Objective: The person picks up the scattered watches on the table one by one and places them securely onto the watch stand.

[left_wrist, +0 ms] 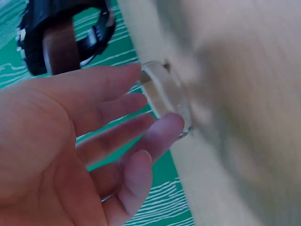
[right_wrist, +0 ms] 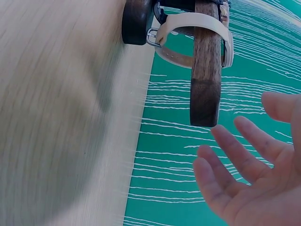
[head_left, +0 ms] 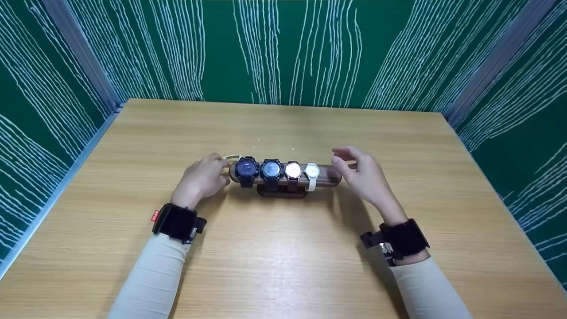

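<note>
A wooden watch stand (head_left: 328,176) bears several watches in a row: two black chunky ones, a rose-gold one (head_left: 293,170) and a white one (head_left: 312,171) with a cream strap. Off the stand's left end, my left hand (head_left: 204,177) has its fingers loosely bent beside another pale-strapped watch (left_wrist: 165,92). In the left wrist view fingertips overlap this watch's band; whether they press on it is unclear. My right hand (head_left: 361,175) is by the stand's right end, fingers relaxed and apart, holding nothing.
The stand rests on a light wooden table (head_left: 283,252). Green walls (head_left: 221,48) with white streaks rise behind the table and at both sides. Small pale specks lie on the tabletop behind the stand.
</note>
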Tool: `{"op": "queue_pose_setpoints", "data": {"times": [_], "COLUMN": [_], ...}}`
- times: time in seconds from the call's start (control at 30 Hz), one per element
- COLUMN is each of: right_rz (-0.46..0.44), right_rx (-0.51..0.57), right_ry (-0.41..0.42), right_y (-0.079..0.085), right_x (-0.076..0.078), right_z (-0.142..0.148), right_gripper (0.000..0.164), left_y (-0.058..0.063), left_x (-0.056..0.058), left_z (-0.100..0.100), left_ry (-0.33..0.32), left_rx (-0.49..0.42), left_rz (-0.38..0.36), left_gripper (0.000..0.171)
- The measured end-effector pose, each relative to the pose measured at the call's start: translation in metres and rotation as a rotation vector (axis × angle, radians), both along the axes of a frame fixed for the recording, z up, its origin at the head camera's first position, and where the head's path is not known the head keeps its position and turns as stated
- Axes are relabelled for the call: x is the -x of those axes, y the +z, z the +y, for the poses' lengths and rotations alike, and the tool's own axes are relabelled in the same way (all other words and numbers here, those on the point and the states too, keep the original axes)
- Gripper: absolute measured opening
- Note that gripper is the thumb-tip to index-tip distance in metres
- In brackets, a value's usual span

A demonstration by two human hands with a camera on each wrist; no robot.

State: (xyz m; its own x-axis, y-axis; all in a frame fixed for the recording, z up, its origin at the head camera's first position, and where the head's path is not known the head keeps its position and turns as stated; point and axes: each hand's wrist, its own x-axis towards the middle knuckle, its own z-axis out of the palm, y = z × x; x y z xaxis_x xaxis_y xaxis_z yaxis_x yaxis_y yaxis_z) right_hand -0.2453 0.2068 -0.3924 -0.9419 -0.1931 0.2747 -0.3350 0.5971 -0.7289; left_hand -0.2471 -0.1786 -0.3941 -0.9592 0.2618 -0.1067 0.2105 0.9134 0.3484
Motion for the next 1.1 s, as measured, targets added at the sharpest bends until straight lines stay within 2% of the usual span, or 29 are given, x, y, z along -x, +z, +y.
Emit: {"op": "queue_pose_setpoints", "data": {"times": [0.07, 0.17, 0.3, 0.43, 0.73, 0.97, 1.03, 1.1], "right_rz": [0.001, 0.003, 0.004, 0.002, -0.001, 0.019, 0.022, 0.026], "right_rx": [0.0, -0.001, -0.007, -0.014, -0.01, -0.004, -0.004, -0.005], "right_ry": [-0.002, -0.006, -0.003, 0.006, 0.012, 0.012, 0.014, 0.016], "right_y": [0.0, 0.0, 0.0, 0.0, -0.001, -0.001, -0.001, 0.0], "right_x": [-0.001, -0.001, -0.001, -0.001, 0.0, 0.0, 0.0, -0.001], "right_z": [0.0, 0.0, -0.001, -0.002, -0.002, -0.003, -0.003, -0.003], "right_gripper": [0.038, 0.038, 0.038, 0.037, 0.035, 0.032, 0.032, 0.031], "left_y": [-0.003, -0.006, -0.008, -0.009, -0.014, -0.012, -0.01, -0.007], "left_x": [0.001, 0.003, 0.003, 0.002, 0.005, 0.005, 0.004, 0.004], "left_z": [0.001, 0.003, 0.004, 0.004, 0.008, 0.006, 0.003, 0.001], "left_ry": [-0.026, -0.048, -0.035, -0.018, -0.005, 0.002, 0.009, 0.02], "left_rx": [0.008, 0.018, 0.01, 0.013, 0.042, 0.025, 0.019, 0.009], "left_rz": [-0.008, -0.019, -0.039, -0.036, 0.02, 0.088, 0.09, 0.086], "left_gripper": [0.051, 0.041, 0.027, 0.025, 0.007, 0.013, 0.01, 0.015]}}
